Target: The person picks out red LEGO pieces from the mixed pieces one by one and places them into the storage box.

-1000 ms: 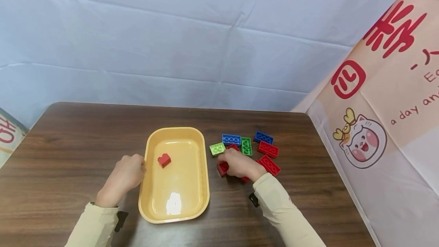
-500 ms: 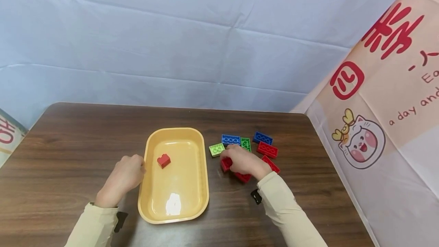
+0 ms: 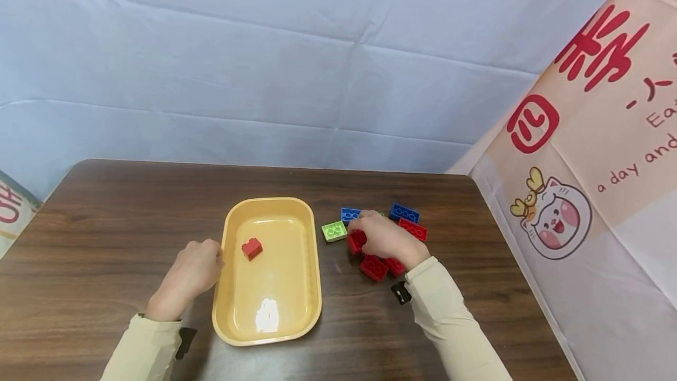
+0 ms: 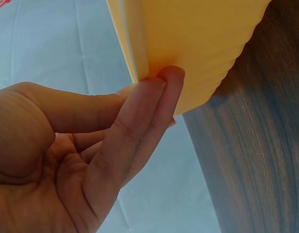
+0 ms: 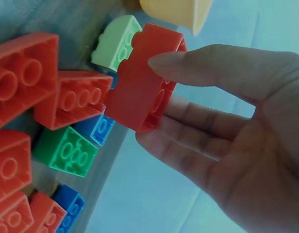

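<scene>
My left hand (image 3: 193, 272) pinches the left rim of the yellow tray (image 3: 312, 304), thumb on one side of the edge and fingers on the other in the left wrist view. One small red brick (image 3: 252, 248) lies inside the tray. To the tray's right, my right hand (image 3: 388, 237) grips a red toy building brick (image 5: 142, 77) between thumb and fingers. That brick is tilted, its hollow underside facing the palm. Around it lie a light green brick (image 3: 334, 231), a darker green brick (image 5: 67, 153) and other red bricks (image 3: 374, 268), several partly hidden by the hand.
Two blue bricks lie behind the hand, one farther right (image 3: 405, 213) beside a red brick (image 3: 413, 229). Everything stands on a dark wooden table (image 3: 132, 210), with a pale cloth (image 3: 238, 63) behind and a printed banner (image 3: 597, 151) at the right.
The right hand has shifted slightly right and away from the viewer with the red brick, uncovering red bricks nearer the viewer. The left hand stays at the tray's rim.
</scene>
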Demonstrator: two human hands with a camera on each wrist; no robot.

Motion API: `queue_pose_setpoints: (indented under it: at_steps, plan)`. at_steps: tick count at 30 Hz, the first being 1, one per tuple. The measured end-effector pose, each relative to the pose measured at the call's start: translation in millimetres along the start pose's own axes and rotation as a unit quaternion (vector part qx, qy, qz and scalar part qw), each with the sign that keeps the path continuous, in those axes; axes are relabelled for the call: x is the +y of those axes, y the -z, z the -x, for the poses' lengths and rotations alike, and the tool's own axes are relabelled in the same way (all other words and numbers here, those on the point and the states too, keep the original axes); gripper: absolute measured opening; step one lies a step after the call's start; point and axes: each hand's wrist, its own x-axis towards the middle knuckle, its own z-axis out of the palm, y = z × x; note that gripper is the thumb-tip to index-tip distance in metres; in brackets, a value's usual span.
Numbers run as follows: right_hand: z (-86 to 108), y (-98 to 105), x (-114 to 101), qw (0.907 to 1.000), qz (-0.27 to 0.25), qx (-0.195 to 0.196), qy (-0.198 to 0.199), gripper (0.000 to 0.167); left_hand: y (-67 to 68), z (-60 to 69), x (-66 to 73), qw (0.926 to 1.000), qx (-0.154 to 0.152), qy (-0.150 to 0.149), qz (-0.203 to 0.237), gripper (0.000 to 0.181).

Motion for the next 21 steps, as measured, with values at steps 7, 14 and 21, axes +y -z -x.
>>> queue_pose_setpoints:
  at_steps: [7,14,21]
  plan:
    - [2.3,8,0,0.9994,-0.016,-0.01,-0.03,0.044,0.0,0.1,0.2,1.0,0.002,-0.002,0.001,0.022]
    - [6.0,17,0,0.9994,-0.012,-0.009,-0.032,0.042,-0.5,-0.1,-0.8,1.0,0.006,-0.006,0.0,0.022]
    - [7.6,20,2,0.9994,-0.012,-0.009,-0.03,0.043,-0.9,-0.5,-1.3,1.0,0.005,-0.006,-0.001,0.021]
